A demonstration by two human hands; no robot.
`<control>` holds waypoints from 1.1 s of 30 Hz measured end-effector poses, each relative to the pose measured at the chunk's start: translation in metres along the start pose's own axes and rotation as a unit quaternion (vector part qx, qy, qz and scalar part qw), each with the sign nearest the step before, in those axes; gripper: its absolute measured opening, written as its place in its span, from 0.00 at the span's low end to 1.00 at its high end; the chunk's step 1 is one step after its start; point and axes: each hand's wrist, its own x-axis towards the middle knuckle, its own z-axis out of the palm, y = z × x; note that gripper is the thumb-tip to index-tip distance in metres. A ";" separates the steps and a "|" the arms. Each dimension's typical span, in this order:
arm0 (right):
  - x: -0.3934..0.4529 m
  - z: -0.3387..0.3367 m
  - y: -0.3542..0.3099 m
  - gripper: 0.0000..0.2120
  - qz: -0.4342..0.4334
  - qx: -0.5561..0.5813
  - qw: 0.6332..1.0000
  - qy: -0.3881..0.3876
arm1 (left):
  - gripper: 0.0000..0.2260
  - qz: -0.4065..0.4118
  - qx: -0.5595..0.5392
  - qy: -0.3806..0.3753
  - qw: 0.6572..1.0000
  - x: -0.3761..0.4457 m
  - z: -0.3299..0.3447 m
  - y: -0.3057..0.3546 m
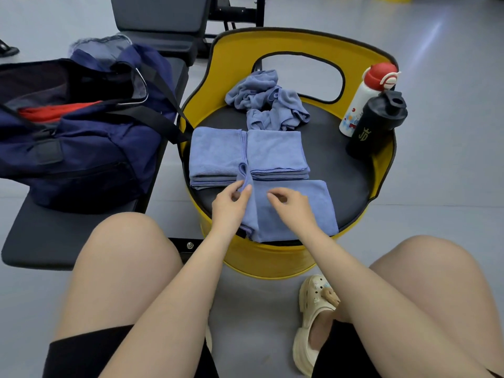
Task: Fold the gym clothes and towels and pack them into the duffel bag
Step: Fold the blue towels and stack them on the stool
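Observation:
A blue towel (305,211) lies partly folded on the near side of the black seat of a yellow barrel chair (338,170). My left hand (231,205) pinches a raised corner of this towel. My right hand (293,207) hovers over the towel with loosely curled fingers, holding nothing. Two folded blue towels sit side by side behind it, one on the left (215,154) and one on the right (275,154). A crumpled blue towel (267,102) lies at the back of the seat. The navy duffel bag (79,140) stands open on a bench at the left, with red cloth (57,110) inside.
A white bottle with a red cap (365,96) and a black shaker bottle (379,121) stand at the seat's right edge. The black bench (41,238) holds the bag. My bare knees frame the bottom of the view, and a cream clog (313,317) rests on the grey floor.

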 end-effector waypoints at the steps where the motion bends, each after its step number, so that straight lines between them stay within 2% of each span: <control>1: 0.000 -0.001 -0.004 0.10 0.020 0.054 0.998 -0.012 | 0.15 -0.001 0.006 -0.016 1.000 -0.003 0.005 0.003; 3: -0.001 -0.003 -0.009 0.13 0.051 0.111 0.992 -0.033 | 0.15 -0.014 -0.001 -0.060 0.998 -0.008 0.016 0.006; 5: 0.000 -0.003 -0.007 0.16 0.065 0.091 0.993 -0.037 | 0.13 -0.030 -0.016 -0.099 0.994 -0.012 0.024 0.007; 8: 0.002 -0.004 0.000 0.12 0.067 0.108 0.991 -0.031 | 0.13 -0.039 0.015 -0.101 0.994 -0.015 0.030 0.005; 11: 0.005 -0.010 0.005 0.06 0.068 0.112 0.991 -0.016 | 0.16 0.060 0.132 -0.051 0.988 -0.016 0.028 0.002; 13: 0.007 -0.016 0.009 0.08 0.077 0.101 0.992 0.007 | 0.22 0.133 0.210 -0.059 0.967 -0.021 0.027 -0.001; 15: 0.008 -0.022 0.012 0.11 0.095 0.096 0.990 0.036 | 0.34 0.159 0.288 -0.113 0.938 -0.027 0.029 -0.005; 16: 0.008 -0.025 0.014 0.09 0.105 0.101 0.988 0.044 | 0.37 0.175 0.333 -0.138 0.916 -0.030 0.032 -0.008; 18: 0.006 -0.032 0.016 0.06 0.118 0.112 0.985 0.054 | 0.37 0.210 0.407 -0.166 0.873 -0.033 0.037 -0.015; 20: 0.002 -0.040 0.019 0.07 0.120 0.090 0.987 0.060 | 0.35 0.223 0.448 -0.178 0.847 -0.034 0.041 -0.017; 24: -0.002 -0.053 0.032 0.06 0.141 0.063 0.985 0.073 | 0.35 0.227 0.480 -0.196 0.824 -0.034 0.049 -0.018; 33: -0.004 -0.075 0.055 0.12 0.179 0.019 0.976 0.119 | 0.32 0.242 0.495 -0.226 0.803 -0.036 0.070 -0.012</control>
